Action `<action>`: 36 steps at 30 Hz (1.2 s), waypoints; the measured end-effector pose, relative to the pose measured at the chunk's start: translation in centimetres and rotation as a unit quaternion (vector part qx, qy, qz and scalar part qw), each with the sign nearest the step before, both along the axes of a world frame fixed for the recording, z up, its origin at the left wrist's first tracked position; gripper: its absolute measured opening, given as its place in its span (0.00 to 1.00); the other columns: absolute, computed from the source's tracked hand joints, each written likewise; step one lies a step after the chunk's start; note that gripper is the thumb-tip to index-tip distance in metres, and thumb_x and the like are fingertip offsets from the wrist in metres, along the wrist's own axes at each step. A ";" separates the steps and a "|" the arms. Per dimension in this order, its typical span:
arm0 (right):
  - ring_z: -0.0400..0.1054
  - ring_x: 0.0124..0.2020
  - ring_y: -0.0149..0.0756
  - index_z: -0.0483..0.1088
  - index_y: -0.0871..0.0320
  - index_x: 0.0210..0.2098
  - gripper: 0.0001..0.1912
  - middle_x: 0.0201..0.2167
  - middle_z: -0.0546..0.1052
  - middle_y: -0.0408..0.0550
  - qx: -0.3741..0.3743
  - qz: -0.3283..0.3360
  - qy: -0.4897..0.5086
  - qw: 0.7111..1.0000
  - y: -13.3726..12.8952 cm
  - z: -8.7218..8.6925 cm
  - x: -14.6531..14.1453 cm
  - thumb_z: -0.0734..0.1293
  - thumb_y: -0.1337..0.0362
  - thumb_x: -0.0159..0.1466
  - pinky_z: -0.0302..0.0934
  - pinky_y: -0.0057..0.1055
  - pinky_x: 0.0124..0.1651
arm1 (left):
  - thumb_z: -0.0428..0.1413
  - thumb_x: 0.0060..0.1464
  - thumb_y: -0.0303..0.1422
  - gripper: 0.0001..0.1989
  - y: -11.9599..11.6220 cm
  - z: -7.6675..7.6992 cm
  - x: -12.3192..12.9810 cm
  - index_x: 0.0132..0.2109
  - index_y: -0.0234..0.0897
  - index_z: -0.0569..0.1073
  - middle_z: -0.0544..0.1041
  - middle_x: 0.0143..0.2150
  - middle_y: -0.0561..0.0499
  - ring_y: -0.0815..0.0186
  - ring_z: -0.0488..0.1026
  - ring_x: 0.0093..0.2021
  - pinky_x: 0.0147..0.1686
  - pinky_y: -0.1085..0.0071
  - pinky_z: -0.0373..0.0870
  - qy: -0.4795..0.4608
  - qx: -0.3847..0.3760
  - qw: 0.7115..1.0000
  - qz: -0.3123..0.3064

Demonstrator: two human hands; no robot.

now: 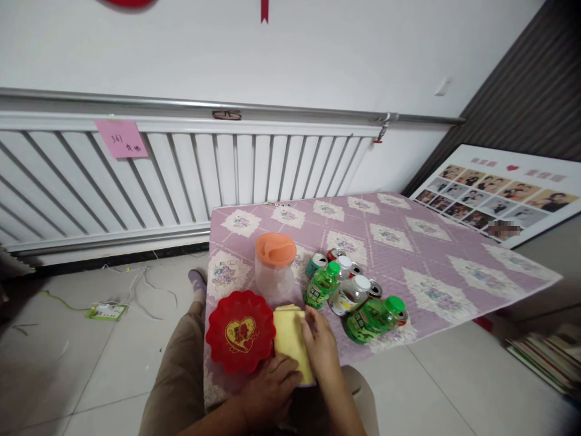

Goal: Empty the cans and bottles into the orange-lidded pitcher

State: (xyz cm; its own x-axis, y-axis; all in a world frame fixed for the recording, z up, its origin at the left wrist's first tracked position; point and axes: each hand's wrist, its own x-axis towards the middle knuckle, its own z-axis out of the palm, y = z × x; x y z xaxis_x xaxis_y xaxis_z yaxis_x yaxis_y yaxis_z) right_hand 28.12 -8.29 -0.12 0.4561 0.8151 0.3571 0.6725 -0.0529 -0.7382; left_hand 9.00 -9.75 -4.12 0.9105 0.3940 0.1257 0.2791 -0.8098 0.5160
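A folded yellow cloth (289,336) lies at the near edge of the table, between both hands. My left hand (272,384) is closed over its lower left part, fingers bent on the fabric. At its right edge my right hand (323,345) grips the cloth, the thumb on top and the other fingers partly hidden. Left of the cloth is a red scalloped bowl (241,333) with a gold heart design inside. Behind it stands a clear plastic jug (273,281) with an orange lid (275,249).
Green bottles (370,321), bottles with white caps (348,295) and several drink cans (316,264) cluster right of the cloth. A purple patterned tablecloth (390,257) covers the table. Behind it is a white radiator (263,169); a photo board (494,188) leans at right.
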 end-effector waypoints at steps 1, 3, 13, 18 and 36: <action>0.73 0.51 0.50 0.73 0.60 0.51 0.22 0.49 0.79 0.61 -0.009 -0.005 -0.015 1.000 -0.8 -0.8 0.1 0.61 0.52 0.65 0.66 0.50 0.55 | 0.54 0.56 0.26 0.29 0.0 -0.2 0.0 0.64 0.40 0.60 0.66 0.64 0.44 0.55 0.58 0.66 0.68 0.56 0.57 0.000 0.003 1.000 0.000; 0.72 0.53 0.53 0.72 0.61 0.53 0.25 0.51 0.78 0.62 -0.038 -0.019 -0.041 0.998 -1.9 -2.2 0.3 0.62 0.51 0.64 0.65 0.52 0.56 | 0.54 0.56 0.26 0.29 -0.1 -0.4 -0.1 0.64 0.40 0.60 0.66 0.64 0.44 0.54 0.58 0.66 0.68 0.55 0.58 0.001 0.010 1.000 0.002; 0.75 0.45 0.52 0.76 0.58 0.45 0.22 0.42 0.81 0.59 -0.089 -0.052 -0.073 0.992 -3.1 -3.8 -0.2 0.62 0.49 0.63 0.67 0.47 0.49 | 0.53 0.55 0.25 0.29 -0.2 0.1 -0.4 0.64 0.38 0.60 0.65 0.65 0.43 0.55 0.56 0.68 0.69 0.55 0.57 0.001 0.020 1.000 -0.004; 0.75 0.41 0.51 0.76 0.58 0.40 0.20 0.39 0.81 0.58 -0.080 -0.056 -0.063 0.993 -3.1 -4.0 -0.3 0.62 0.49 0.62 0.67 0.45 0.45 | 0.52 0.55 0.24 0.29 -0.3 0.6 -0.4 0.63 0.39 0.60 0.65 0.65 0.42 0.54 0.57 0.68 0.68 0.53 0.58 -0.005 0.016 1.000 -0.001; 0.77 0.37 0.49 0.73 0.57 0.40 0.18 0.36 0.82 0.59 -0.108 -0.047 -0.008 0.993 -2.3 -2.8 0.2 0.58 0.54 0.62 0.69 0.41 0.40 | 0.54 0.56 0.28 0.35 -0.4 -1.2 -0.8 0.69 0.37 0.53 0.58 0.71 0.40 0.48 0.51 0.72 0.68 0.48 0.57 0.005 0.076 0.997 0.005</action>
State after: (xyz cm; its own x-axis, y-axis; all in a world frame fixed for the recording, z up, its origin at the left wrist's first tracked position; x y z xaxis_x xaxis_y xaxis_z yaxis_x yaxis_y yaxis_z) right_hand 28.29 -10.60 -2.92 0.5293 0.8279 0.1857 0.6682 -0.2719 -0.6925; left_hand 8.20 -10.14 -5.28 0.9082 0.3796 0.1766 0.2913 -0.8759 0.3847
